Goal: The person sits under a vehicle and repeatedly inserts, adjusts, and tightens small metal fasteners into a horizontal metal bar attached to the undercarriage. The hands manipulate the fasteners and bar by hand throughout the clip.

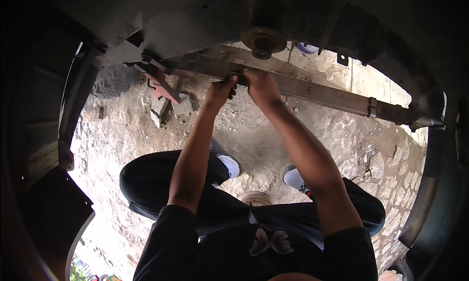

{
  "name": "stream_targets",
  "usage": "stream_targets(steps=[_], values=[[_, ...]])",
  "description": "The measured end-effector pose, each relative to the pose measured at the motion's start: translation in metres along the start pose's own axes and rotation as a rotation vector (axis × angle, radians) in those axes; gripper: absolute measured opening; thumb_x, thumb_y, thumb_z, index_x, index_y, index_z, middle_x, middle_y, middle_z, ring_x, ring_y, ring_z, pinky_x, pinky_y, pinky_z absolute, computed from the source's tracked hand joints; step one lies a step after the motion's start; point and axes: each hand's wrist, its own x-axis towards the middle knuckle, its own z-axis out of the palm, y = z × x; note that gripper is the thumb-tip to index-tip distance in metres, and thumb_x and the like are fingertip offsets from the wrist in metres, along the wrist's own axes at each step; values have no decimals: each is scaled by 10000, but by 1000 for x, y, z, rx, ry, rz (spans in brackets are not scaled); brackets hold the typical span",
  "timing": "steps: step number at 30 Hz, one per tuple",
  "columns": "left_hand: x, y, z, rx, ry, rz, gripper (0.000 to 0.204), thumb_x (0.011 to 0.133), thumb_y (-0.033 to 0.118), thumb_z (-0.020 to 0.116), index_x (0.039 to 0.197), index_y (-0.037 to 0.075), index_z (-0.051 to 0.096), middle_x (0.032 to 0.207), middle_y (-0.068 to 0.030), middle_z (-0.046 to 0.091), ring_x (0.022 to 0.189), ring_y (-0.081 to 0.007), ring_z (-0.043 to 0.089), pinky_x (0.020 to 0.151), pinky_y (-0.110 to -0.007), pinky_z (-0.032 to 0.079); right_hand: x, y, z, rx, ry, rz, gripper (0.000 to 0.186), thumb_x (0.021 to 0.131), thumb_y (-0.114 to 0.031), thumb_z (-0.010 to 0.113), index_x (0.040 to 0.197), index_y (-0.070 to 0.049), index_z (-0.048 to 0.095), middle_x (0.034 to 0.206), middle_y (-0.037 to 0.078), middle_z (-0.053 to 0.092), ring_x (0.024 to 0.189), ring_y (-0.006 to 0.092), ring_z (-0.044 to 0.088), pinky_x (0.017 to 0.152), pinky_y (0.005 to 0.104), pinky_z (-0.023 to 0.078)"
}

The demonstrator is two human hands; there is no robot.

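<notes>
Both hands are raised to a long metal bar (pixel 332 98), like a leaf spring, that crosses beneath the vehicle's dark frame. My left hand (pixel 219 91) has its fingers curled round a dark fitting at the bar, its thumb up. Just right of it, my right hand (pixel 261 87) grips the same part of the bar, partly hiding it. Exactly what lies inside the fingers is hard to make out. A metal band (pixel 372 107) circles the bar farther right. Above my hands hangs a round metal mount (pixel 264 37).
A red metal stand (pixel 165 89) is under the frame at upper left, beside broken blocks (pixel 181 105) and a knobbly tyre (pixel 108 80). My legs are bent on the dusty stone ground (pixel 254 139). Dark curved body panels (pixel 34 193) enclose both sides, and the frame (pixel 195 22) is low overhead.
</notes>
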Motion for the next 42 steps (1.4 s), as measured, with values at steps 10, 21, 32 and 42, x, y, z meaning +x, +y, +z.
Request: stream_targets(steps=[10,21,32,42], values=[[6,-20,0,-59,44,156,467,912,523,688,924,60,745,747,-3,679,611,-77,577,496,-255,395,-1,-27,-4,-51,-256,248,274,970,-191,483,1141,-143,693,1025,236,700,967,434,682,847,528,557],[-5,0,0,-82,-18,110,475,908,545,684,908,75,753,748,-2,686,586,-63,562,486,-230,373,-2,-15,0,-24,-231,233,298,939,-149,498,1165,-145,691,1029,277,681,997,452,671,846,541,551],[-3,-2,-1,-46,5,-19,529,854,606,708,1036,110,712,852,-7,685,651,-85,595,522,-253,377,-88,-29,-34,203,-16,204,234,944,-95,560,1136,-73,692,860,248,697,781,406,698,702,459,557],[-3,-3,1,2,17,-159,651,829,689,686,1103,99,717,784,2,676,638,-77,590,573,-258,402,-198,-10,8,896,122,923,291,1011,-226,616,1234,-57,699,882,43,733,629,75,573,558,243,444]])
